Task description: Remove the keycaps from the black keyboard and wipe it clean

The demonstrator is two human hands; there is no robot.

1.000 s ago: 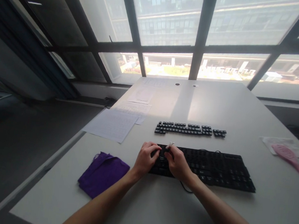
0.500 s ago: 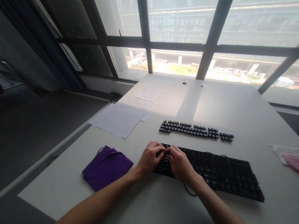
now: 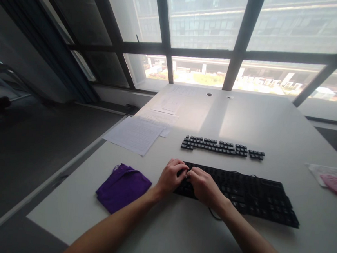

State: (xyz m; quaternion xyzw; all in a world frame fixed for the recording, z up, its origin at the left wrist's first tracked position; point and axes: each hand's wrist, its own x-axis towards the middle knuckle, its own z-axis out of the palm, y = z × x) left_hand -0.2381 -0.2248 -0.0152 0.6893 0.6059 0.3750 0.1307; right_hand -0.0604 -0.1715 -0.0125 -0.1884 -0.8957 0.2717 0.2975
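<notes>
While loose keycaps (image 3: 220,150) sit in rows beyond a black keyboard (image 3: 252,193) on a white desk (image 3: 277,132), a person's left hand (image 3: 170,178) and right hand (image 3: 204,185) curl close together over its left end, their grip too obscured to tell.

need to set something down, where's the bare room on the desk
Widest: the desk beyond the keycaps, right of the papers. Smaller: between keycaps and pink item. Crowded: the left side, with papers and purple cloth, and the keyboard's left end, where left hand and right hand work close together.
</notes>
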